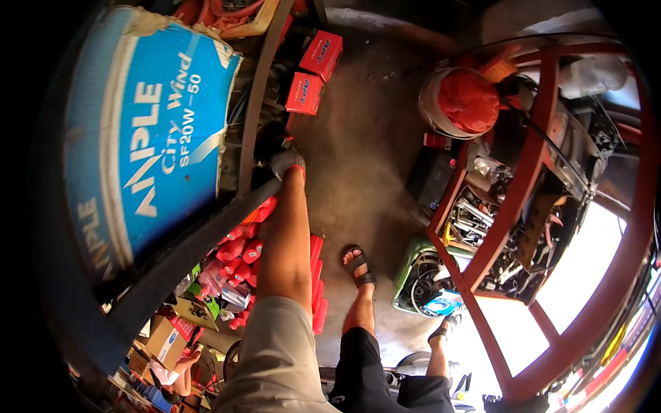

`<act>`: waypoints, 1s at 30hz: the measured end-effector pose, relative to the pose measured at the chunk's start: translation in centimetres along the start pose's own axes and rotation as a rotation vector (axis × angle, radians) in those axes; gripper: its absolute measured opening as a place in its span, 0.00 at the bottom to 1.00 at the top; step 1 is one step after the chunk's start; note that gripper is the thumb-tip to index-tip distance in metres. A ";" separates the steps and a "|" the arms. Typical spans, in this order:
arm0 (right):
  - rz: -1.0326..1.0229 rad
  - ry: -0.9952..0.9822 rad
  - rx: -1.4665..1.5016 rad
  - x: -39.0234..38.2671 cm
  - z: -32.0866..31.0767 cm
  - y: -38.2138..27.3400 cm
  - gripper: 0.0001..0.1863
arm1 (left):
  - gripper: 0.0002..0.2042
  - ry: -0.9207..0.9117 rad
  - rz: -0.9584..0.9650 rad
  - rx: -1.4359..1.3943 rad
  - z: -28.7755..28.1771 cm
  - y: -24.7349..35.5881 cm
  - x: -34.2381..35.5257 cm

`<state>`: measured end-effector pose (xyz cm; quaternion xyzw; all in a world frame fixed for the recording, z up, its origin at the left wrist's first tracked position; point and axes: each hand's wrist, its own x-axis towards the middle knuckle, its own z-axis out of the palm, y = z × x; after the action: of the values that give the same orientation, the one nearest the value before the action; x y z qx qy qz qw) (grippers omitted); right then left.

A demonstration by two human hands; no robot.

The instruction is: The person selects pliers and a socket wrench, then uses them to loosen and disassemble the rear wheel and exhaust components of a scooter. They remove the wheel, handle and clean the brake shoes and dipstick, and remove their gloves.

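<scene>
Just right of the blue carton [155, 141]: gloved left hand [288, 162] at a dark rounded object [270, 140], with heading and long axis lost in shadow; finger closure, apart or clamped, impossible to tell.

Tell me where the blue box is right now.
In the head view, the blue box fills the upper left, beside the bars of the dark rack, left of the gloved hand and the red boxes.

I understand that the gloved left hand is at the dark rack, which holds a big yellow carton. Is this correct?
Not fully: the big carton is blue, as the head view shows. The gloved left hand is indeed at the dark rack holding it.
</scene>
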<state>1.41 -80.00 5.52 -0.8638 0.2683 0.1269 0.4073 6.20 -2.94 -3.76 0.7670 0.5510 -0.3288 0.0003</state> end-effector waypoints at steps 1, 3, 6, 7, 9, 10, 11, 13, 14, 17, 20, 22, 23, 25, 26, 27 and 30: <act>0.096 -0.069 -0.081 -1.4 0.8 -1.6 0.19 | 0.13 -0.037 -0.099 -0.098 0.4 -1.4 0.6; 0.138 -0.102 -0.125 -2.7 3.1 -3.9 0.19 | 0.15 -0.054 -0.201 -0.205 0.2 -3.0 3.1; 0.154 -0.126 -0.133 -3.2 5.3 -5.8 0.19 | 0.14 -0.088 -0.287 -0.224 0.2 -5.0 8.2; 0.160 -0.143 -0.129 -3.4 6.2 -6.2 0.19 | 0.14 -0.074 -0.294 -0.213 -0.1 -6.1 9.9; 0.161 -0.134 -0.172 -2.7 6.3 -6.3 0.19 | 0.14 -0.087 -0.287 -0.235 2.1 -5.6 11.8; 0.161 -0.133 -0.192 -2.4 6.2 -6.3 0.19 | 0.13 -0.087 -0.279 -0.231 2.9 -5.2 12.4; 0.162 -0.119 -0.201 -2.1 6.1 -6.3 0.19 | 0.13 -0.091 -0.256 -0.235 3.6 -4.7 12.9; 0.160 -0.124 -0.217 -1.8 6.1 -6.5 0.19 | 0.13 -0.074 -0.232 -0.218 3.5 -4.5 13.6; 0.167 -0.127 -0.225 -1.7 6.3 -6.4 0.19 | 0.12 -0.072 -0.221 -0.212 4.2 -4.7 13.9; 0.169 -0.147 -0.256 -2.1 6.5 -6.0 0.19 | 0.12 -0.063 -0.198 -0.172 6.1 -5.4 14.3; 0.155 -0.174 -0.279 -2.3 6.7 -5.8 0.19 | 0.11 -0.040 -0.165 -0.118 7.0 -5.7 14.9; 0.125 -0.182 -0.295 -1.8 6.1 -6.5 0.19 | 0.11 -0.019 -0.128 -0.084 7.4 -5.0 15.3; 0.111 -0.185 -0.307 -1.8 5.8 -6.9 0.19 | 0.11 -0.007 -0.101 -0.058 7.5 -4.7 15.3; 0.076 -0.185 -0.337 -1.5 4.6 -8.3 0.19 | 0.11 0.028 -0.047 -0.008 7.2 -3.9 15.1; 0.050 -0.178 -0.352 -1.5 3.6 -9.6 0.19 | 0.11 0.058 -0.005 0.025 5.7 -3.2 15.0; 0.012 -0.187 -0.395 -1.6 2.3 -11.2 0.19 | 0.11 0.064 0.025 0.072 6.1 -3.4 14.4; -0.164 -0.199 -0.539 -1.6 -2.5 -17.7 0.19 | 0.11 0.117 0.138 0.214 4.0 -1.9 12.3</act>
<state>10.10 -72.06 19.00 -0.9428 0.1132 0.2443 0.1965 4.78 6.74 -12.42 0.8166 0.4578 -0.3396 -0.0908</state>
